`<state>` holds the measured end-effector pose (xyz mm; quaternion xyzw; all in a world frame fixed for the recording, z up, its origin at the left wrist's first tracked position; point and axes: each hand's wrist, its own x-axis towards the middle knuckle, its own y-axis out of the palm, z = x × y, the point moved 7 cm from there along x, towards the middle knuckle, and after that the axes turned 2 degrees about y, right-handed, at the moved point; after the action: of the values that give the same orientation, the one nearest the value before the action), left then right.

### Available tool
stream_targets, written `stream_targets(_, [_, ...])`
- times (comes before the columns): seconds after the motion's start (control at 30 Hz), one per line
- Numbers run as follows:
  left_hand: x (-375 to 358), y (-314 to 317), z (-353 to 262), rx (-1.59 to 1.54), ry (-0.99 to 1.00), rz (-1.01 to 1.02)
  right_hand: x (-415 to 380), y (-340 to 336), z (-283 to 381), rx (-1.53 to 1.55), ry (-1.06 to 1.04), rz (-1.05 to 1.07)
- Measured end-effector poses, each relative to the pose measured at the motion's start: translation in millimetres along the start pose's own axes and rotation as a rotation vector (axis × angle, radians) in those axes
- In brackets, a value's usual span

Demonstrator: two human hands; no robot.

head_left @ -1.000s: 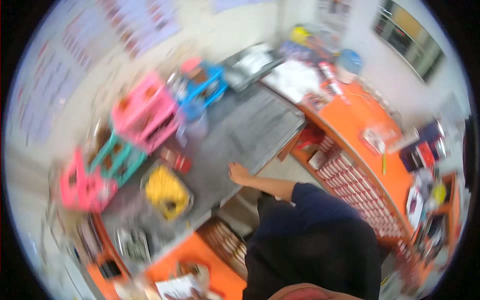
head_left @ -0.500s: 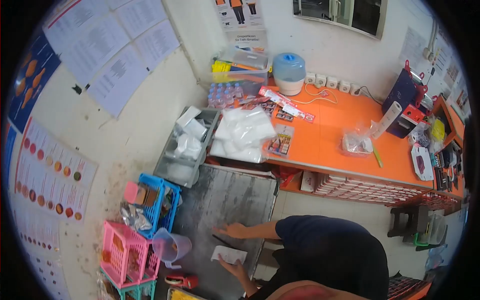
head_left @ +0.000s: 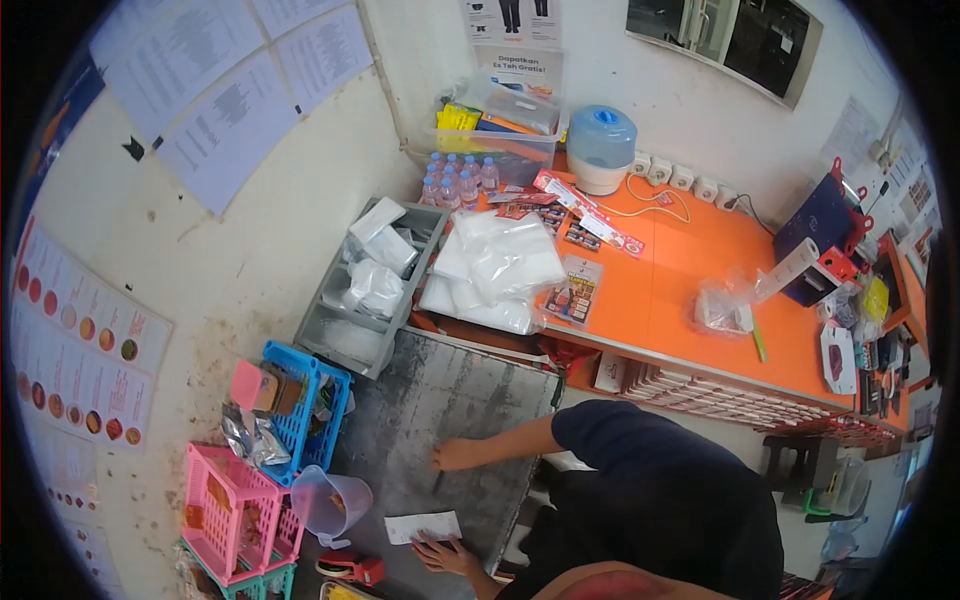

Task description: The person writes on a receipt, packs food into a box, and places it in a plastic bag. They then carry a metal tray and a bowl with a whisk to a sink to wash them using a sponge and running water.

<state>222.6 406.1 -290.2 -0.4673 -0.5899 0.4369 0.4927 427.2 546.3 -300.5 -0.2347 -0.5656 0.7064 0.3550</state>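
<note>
My right hand is closed around a slim black pen, its tip pointing down over the dark worn tabletop. Nearer the bottom of the view, my left hand has its fingers spread along the lower edge of a white slip of paper. The slip lies over the same tabletop, below the pen. Left of the paper are a translucent plastic jug and a red tape dispenser.
Pink and blue baskets stand along the wall side. Behind the table are a grey divided tray and a stack of plastic bags. An orange counter holds bottles, a blue-lidded container and leaflets.
My right hand has closed on the pen that lay on the table and lifts it. My left hand and the paper have shifted left and down, its fingers now spread. The view has turned slightly.
</note>
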Motion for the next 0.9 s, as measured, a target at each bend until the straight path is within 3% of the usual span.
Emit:
stream_targets(0.07, [-3, 8, 8, 0.079, 0.007, 0.0, -12, -42, -24, 0.366, 0.223, -0.346])
stream_targets(0.13, [7, -9, -2, -0.035, 0.042, -0.058, -21, -72, -39, 0.762, 0.494, -0.483])
stream_targets(0.17, [11, -4, 3, -0.138, 0.047, -0.086, -27, -57, -42, 1.219, 0.732, -0.622])
stream_targets(0.2, [10, -6, 3, -0.222, 0.013, -0.094, -28, -35, -32, 1.569, 0.782, -0.467])
stream_targets(0.23, [15, -18, -2, -0.234, -0.094, -0.016, -27, -34, -15, 1.716, 0.782, -0.319])
stream_targets(0.27, [14, -12, 3, -0.181, -0.184, 0.095, -18, -21, 4, 2.059, 0.625, -0.347])
stream_targets(0.3, [16, -5, 10, -0.193, -0.197, 0.09, -16, -9, 20, 2.147, 0.588, -0.336])
stream_targets(0.37, [15, -4, 17, -0.197, -0.253, 0.098, -8, 18, 46, 2.185, 0.65, -0.268])
stream_targets(0.4, [14, -4, 18, -0.172, -0.266, 0.087, -4, 31, 63, 2.202, 0.668, -0.135])
stream_targets(0.5, [16, -4, 22, -0.146, -0.313, 0.106, 19, 41, 83, 2.024, 0.565, -0.097])
stream_targets(0.57, [17, 1, 25, -0.177, -0.325, 0.137, 35, 45, 95, 1.599, 0.481, -0.045])
stream_targets(0.63, [16, 1, 26, -0.203, -0.31, 0.104, 41, 59, 109, 1.527, 0.487, -0.06])
stream_targets(0.7, [15, 4, 30, -0.206, -0.329, 0.119, 50, 60, 119, 1.224, 0.438, -0.046])
stream_targets(0.9, [14, 7, 34, -0.221, -0.313, 0.156, 55, 57, 127, 1.004, 0.337, -0.218])
